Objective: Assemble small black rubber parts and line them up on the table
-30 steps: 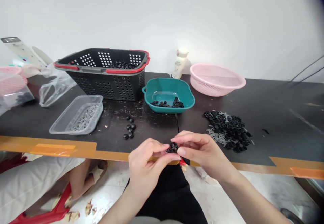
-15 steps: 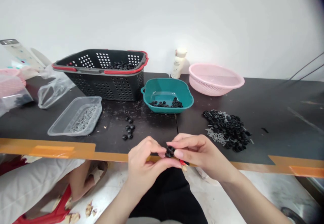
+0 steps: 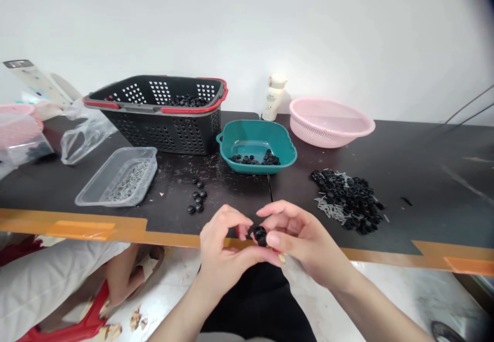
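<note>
A small black round part [image 3: 260, 235] is between my two hands, over the table's front edge. My left hand [image 3: 227, 244] is curled round its left and lower side, thumb below it. My right hand [image 3: 295, 236] pinches it from the right with thumb and fingers. Several black caps [image 3: 198, 195] lie on the dark table left of my hands. Right of them is a heap of black parts [image 3: 351, 198] mixed with grey pins [image 3: 331, 210]. Beyond my hands stands a teal basin [image 3: 257, 168] with black parts inside.
A clear tray [image 3: 87, 195] of metal pins stands at the left, before a black basket [image 3: 165, 131] with red handles. A white bottle [image 3: 273, 97] and a pink basket [image 3: 328, 136] stand by the wall. Another person's leg [image 3: 62, 270] shows at the lower left.
The fingers of my right hand have lifted and spread slightly above the black part. The part has turned a little between my hands.
</note>
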A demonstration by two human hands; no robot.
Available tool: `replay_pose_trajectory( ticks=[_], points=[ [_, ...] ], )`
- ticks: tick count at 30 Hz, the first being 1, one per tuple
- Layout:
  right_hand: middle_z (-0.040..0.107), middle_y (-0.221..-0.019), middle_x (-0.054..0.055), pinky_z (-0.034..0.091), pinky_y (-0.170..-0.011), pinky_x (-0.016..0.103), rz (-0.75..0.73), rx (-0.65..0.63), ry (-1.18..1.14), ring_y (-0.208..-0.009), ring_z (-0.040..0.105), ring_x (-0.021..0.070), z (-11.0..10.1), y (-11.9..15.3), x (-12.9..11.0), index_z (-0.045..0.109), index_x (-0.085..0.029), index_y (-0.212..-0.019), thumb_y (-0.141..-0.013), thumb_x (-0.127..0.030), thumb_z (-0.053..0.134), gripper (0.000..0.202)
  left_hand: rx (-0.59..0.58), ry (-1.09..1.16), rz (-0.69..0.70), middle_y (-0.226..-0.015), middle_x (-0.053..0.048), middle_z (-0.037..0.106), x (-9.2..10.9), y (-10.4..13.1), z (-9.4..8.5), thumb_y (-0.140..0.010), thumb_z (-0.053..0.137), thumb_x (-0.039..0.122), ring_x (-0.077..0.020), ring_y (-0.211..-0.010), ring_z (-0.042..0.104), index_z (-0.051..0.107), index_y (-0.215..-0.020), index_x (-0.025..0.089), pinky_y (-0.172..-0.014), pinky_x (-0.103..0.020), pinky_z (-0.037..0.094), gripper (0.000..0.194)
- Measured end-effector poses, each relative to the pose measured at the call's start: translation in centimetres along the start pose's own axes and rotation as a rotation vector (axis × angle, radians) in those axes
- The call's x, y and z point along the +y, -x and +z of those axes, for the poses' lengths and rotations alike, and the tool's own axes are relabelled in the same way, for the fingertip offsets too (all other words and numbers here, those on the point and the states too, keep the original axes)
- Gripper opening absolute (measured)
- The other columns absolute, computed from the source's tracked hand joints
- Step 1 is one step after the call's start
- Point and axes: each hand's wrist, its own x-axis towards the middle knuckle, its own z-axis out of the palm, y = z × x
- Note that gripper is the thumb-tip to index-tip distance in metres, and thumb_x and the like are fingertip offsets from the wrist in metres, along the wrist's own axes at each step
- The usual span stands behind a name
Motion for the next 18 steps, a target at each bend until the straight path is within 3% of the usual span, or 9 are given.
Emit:
replay_pose_trajectory(
  ticks=[5,10,14,18],
  points=[
    [0.076,-0.075,-0.004,0.055,-0.063,0.018,-0.128,0.104,0.084,-0.065,0.069,0.0098,0.6,0.9,0.5,0.069,-0.028,-0.095,-0.080,-0.025,0.079,0.018,-0.027,0.017,0.045,-0.069,0.000,0.067,-0.2,0.3,-0.2,-0.071,0.085,0.027,-0.0105,-0.053,0.061,0.074,-0.084,0.020,-0.048,-0.020,0.052,0.019],
    [0.079,-0.082,0.001,0.059,-0.064,0.025,-0.278,0.114,0.402,-0.067,0.073,0.0159,0.6,1.3,0.5,0.076,-0.030,-0.094,-0.086,-0.024,0.072,0.011,-0.040,-0.005,0.057,-0.072,-0.001,0.073,-0.1,0.7,-0.5,-0.075,0.082,0.024,-0.0127,-0.057,0.067,0.076,-0.086,0.021,-0.050,-0.021,0.056,0.013],
    [0.081,-0.082,0.003,0.061,-0.067,0.030,-0.384,0.152,0.515,-0.073,0.076,0.0210,0.7,1.6,0.2,0.079,-0.031,-0.091,-0.081,-0.020,0.076,0.016,-0.057,-0.073,0.112,-0.074,-0.003,0.075,0.2,0.7,-1.0,-0.077,0.080,0.020,-0.0145,-0.058,0.069,0.076,-0.088,0.020,-0.052,-0.023,0.057,0.012],
    [0.079,-0.089,0.004,0.060,-0.072,0.029,-0.327,0.149,0.423,-0.081,0.074,0.0203,0.6,1.7,-0.2,0.081,-0.030,-0.084,-0.075,-0.021,0.081,0.012,-0.069,-0.142,0.203,-0.073,-0.003,0.074,0.4,0.7,-1.4,-0.081,0.077,0.017,-0.0143,-0.060,0.069,0.074,-0.089,0.018,-0.054,-0.023,0.057,0.009]
  ],
)
